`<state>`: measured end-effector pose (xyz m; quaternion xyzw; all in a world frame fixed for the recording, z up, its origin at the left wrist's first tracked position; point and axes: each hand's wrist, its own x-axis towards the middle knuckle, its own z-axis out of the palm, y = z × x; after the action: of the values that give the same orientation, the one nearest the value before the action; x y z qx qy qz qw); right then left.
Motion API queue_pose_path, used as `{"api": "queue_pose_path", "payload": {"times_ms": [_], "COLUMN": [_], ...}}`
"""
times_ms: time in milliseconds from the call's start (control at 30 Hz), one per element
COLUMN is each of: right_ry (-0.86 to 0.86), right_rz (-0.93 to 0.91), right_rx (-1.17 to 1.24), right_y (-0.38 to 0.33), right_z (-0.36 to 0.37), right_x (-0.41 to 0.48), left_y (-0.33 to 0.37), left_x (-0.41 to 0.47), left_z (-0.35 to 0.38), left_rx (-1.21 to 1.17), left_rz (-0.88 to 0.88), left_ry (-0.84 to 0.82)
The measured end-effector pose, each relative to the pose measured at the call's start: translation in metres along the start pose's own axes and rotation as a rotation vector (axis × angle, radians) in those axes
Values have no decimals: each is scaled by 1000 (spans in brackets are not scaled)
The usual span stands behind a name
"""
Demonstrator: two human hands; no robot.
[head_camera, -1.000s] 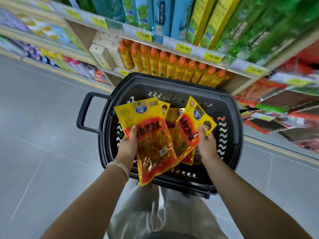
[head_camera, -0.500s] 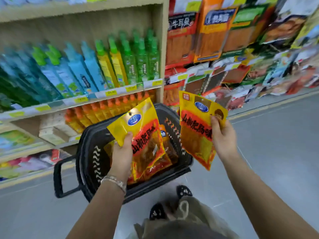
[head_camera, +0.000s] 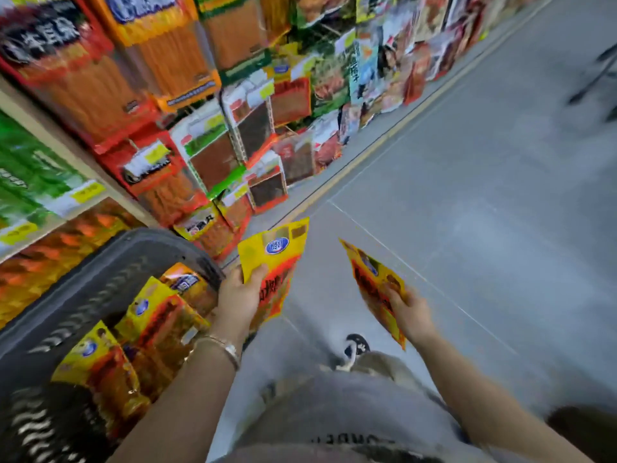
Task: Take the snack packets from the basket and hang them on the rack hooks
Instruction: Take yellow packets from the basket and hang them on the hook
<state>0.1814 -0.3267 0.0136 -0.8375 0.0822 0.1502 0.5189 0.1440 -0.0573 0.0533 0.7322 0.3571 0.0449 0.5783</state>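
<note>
place: shop aisle | seen: rack (head_camera: 233,142) hung with packaged snacks (head_camera: 213,158); yellow price tags (head_camera: 88,192) on shelf (head_camera: 50,135); black shopping basket (head_camera: 100,262); grey floor (head_camera: 467,228)

Left hand (head_camera: 240,295) gripping a yellow snack packet (head_camera: 272,262), right hand (head_camera: 409,312) gripping another packet (head_camera: 374,285) — both hanging over grey floor (head_camera: 484,195); dark basket (head_camera: 100,285) sitting left, holding more packets (head_camera: 110,369) — blurred rack (head_camera: 233,128) behind.

Glossy plastic-film snack packets (head_camera: 272,262), a matt dark plastic basket (head_camera: 100,289), a smooth grey tiled floor (head_camera: 484,212).
</note>
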Motion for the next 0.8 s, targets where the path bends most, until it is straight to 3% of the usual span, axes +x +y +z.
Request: {"api": "queue_pose_path", "payload": {"times_ms": [333, 433, 533, 800], "right_ry": [40, 31, 48, 56], "right_rz": [324, 360, 425, 342], "right_rx": [141, 134, 49, -27], "right_y": [69, 72, 75, 14], "right_z": [-97, -107, -118, -132], "right_x": [69, 86, 122, 260], "left_y": [1, 7, 16, 94], "left_x": [28, 40, 66, 179], "left_z": [141, 165, 183, 229], "left_rx": [141, 235, 210, 156], "left_rz": [-263, -223, -263, -260], "left_ry": [-8, -116, -121, -32]}}
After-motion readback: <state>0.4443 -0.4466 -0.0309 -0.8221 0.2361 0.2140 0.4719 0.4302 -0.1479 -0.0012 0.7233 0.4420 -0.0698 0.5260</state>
